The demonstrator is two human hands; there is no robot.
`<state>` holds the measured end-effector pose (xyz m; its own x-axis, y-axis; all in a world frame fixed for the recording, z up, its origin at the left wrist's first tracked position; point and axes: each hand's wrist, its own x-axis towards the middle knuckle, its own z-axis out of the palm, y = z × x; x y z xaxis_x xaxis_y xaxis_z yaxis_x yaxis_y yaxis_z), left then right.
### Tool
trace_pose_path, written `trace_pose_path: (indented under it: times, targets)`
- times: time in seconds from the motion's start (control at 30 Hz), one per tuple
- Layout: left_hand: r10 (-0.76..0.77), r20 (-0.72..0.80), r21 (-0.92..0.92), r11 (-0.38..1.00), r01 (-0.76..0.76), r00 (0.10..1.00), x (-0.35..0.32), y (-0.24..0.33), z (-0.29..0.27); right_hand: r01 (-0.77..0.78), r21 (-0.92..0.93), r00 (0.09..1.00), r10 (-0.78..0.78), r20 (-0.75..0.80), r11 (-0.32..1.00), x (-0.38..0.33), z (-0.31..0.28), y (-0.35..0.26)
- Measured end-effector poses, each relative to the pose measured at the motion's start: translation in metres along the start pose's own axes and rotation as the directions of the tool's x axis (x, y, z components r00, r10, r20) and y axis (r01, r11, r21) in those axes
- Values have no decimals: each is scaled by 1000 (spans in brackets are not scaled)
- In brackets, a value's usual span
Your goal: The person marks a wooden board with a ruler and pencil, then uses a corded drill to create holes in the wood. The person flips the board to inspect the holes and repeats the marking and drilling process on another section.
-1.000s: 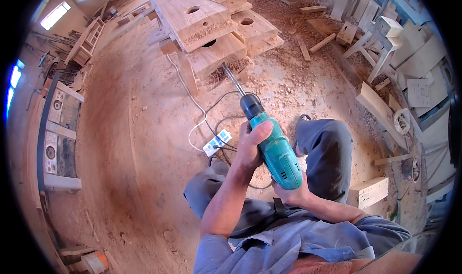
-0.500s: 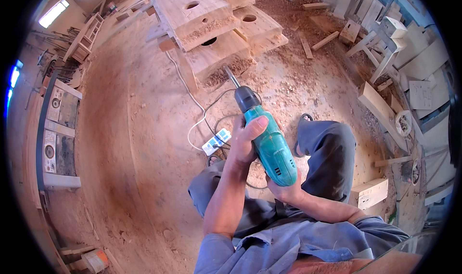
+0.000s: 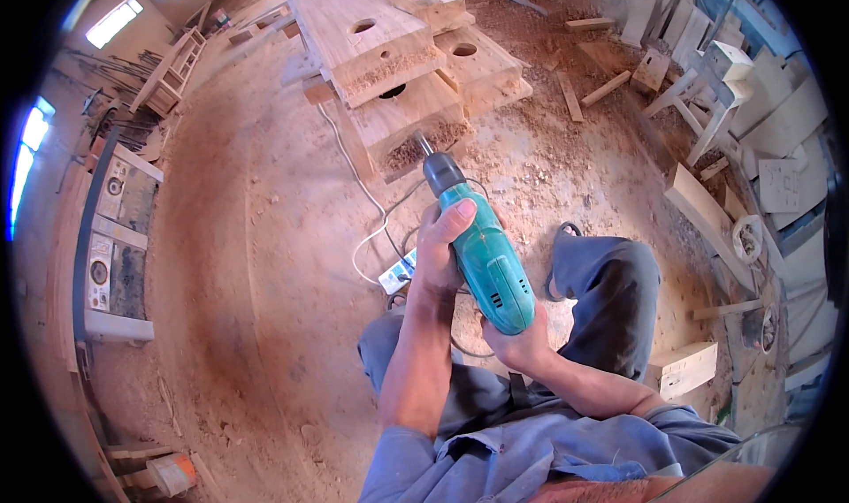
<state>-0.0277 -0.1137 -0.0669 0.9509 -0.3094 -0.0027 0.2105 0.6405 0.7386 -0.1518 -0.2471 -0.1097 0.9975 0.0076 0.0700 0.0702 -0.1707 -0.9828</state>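
Note:
A green power drill with a black chuck points away from me, held in both hands. My left hand wraps round the front of its body, thumb lying on top. Behind and under the rear end, my right hand is closed on the drill; most of its fingers are hidden. The bit meets the end face of a thick wooden board, and its tip is out of sight in the wood. Above that board lies another thick board with a round hole through its top.
More holed boards are stacked at the right of the pile. A white power strip and its cord lie on the dusty floor by my left foot. Shavings surround the stack. Wooden stools, offcuts and panels stand at the right; a workbench lines the left.
The drill has moved forward and slightly left, with both hands on it. More of the bit is now hidden in the board's end. The whole view has shifted a little.

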Motion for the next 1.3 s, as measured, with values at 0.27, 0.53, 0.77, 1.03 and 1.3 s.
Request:
trace_pose_path:
  times: [0.27, 0.53, 0.77, 1.03, 1.3]
  targets:
    - [3, -3, 35, 999, -2, 1000, 5, 1, 0, -37, 39, 999, 38, -24, 999, 4, -1, -7]
    - [-35, -38, -67, 997, 32, 999, -7, 1, 25, -64, 35, 998, 64, -6, 997, -7, -24, -39]
    - [-19, -99, -52, 999, 14, 995, -1, 3, 36, -150, 77, 987, 144, 72, 986, 2, -44, -57]
    - [-47, -64, 28, 998, 48, 997, -8, -4, 34, -111, 75, 991, 105, 86, 991, -8, -46, -38]
    - [-127, -145, -102, 988, 113, 981, -35, -18, 31, 7, 56, 1000, -6, -11, 998, -28, -25, 15]
